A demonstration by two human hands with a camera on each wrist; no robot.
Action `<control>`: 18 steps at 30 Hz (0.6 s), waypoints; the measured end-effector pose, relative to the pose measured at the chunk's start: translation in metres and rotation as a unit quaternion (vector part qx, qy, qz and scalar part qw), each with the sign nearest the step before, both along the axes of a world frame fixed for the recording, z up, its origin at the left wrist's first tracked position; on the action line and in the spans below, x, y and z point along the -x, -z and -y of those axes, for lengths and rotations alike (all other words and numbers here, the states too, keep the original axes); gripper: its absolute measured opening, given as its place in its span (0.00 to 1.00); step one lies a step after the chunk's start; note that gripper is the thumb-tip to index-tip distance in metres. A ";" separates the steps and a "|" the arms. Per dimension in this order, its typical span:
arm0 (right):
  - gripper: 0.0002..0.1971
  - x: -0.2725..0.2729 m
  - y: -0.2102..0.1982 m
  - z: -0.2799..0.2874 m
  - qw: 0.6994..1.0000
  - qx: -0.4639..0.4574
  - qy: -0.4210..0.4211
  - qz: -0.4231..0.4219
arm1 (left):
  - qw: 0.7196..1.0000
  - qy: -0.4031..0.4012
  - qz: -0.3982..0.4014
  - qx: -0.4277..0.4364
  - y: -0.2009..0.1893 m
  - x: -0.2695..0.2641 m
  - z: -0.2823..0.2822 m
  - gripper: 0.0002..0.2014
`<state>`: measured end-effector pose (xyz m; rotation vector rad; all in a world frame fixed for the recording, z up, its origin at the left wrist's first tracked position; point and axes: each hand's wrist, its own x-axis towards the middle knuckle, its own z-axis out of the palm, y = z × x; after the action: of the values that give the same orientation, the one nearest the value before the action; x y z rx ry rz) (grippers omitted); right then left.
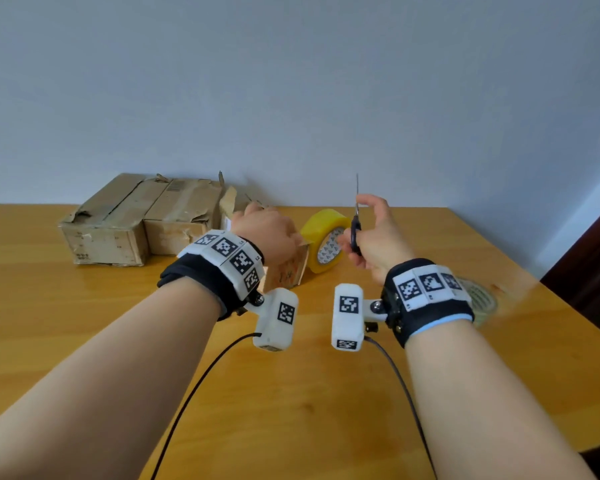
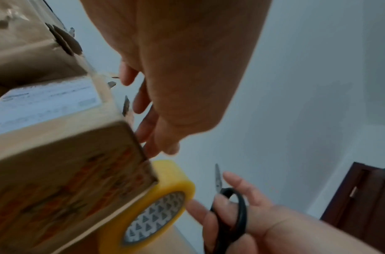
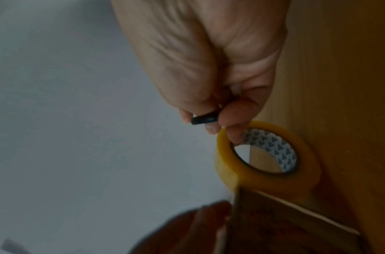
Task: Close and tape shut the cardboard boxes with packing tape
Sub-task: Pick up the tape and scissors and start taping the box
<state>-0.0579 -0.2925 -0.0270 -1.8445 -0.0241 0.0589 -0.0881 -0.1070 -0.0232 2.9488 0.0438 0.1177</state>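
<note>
Wooden table [image 1: 291, 393], cardboard boxes [image 1: 136, 220], tape roll [image 1: 324, 245]

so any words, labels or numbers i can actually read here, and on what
None can be read.
White label on the small box: print too blurred.
Orange print on that box's side: blurred.
Dark marks on the big box: too small.
Tape roll core: triangle pattern only, no words.

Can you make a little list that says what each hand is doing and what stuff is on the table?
left hand: rests on the small box, fingers over its far edge
right hand: holds black scissors, blade pointing up
tape roll: yellow, standing on edge beside the small box
big boxes: two worn ones at the back left, by the wall
table: wooden
</note>
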 end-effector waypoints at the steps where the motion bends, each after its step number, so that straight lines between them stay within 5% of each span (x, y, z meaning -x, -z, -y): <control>1: 0.29 -0.001 0.002 -0.004 1.000 0.001 0.004 0.014 | 0.999 -0.004 0.030 0.023 -0.003 -0.005 0.002 0.16; 5: 0.23 -0.013 0.016 -0.015 0.999 -0.015 -0.003 0.035 | 0.991 0.028 -0.003 0.132 0.004 -0.020 0.012 0.24; 11: 0.25 -0.029 0.024 -0.015 0.999 -0.044 -0.002 0.011 | 0.991 -0.023 -0.099 0.084 0.009 -0.033 0.002 0.35; 18: 0.26 -0.026 0.025 -0.011 0.993 -0.059 0.102 0.019 | 0.999 0.004 -0.015 0.041 0.021 -0.040 0.014 0.15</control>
<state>-0.0318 -0.2818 -0.0520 -1.7199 0.1311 -0.1187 -0.0485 -0.1213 -0.0440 2.8688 0.0388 0.0699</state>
